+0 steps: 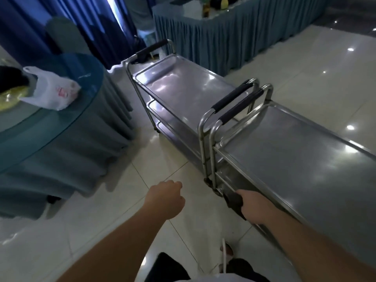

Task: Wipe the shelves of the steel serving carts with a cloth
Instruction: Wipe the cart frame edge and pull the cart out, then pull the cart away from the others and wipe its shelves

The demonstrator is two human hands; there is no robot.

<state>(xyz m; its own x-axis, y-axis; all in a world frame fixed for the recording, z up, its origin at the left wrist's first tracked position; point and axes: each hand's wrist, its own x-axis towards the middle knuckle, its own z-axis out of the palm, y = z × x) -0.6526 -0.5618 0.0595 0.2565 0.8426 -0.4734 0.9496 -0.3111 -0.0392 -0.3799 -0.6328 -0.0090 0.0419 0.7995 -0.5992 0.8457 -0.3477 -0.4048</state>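
Two steel serving carts stand end to end. The near cart runs along my right; the far cart sits beyond it, their dark-padded handles side by side. My right hand grips a dark cloth at the near cart's lower shelf, just below its top shelf edge by the corner post. My left hand hangs over the tiled floor to the left of the cart, fingers curled, holding nothing.
A round table with a glass top and blue-grey skirt stands at left, carrying a white plastic bag. A skirted long table and blue curtains close the back. Glossy tiled floor lies right of the carts.
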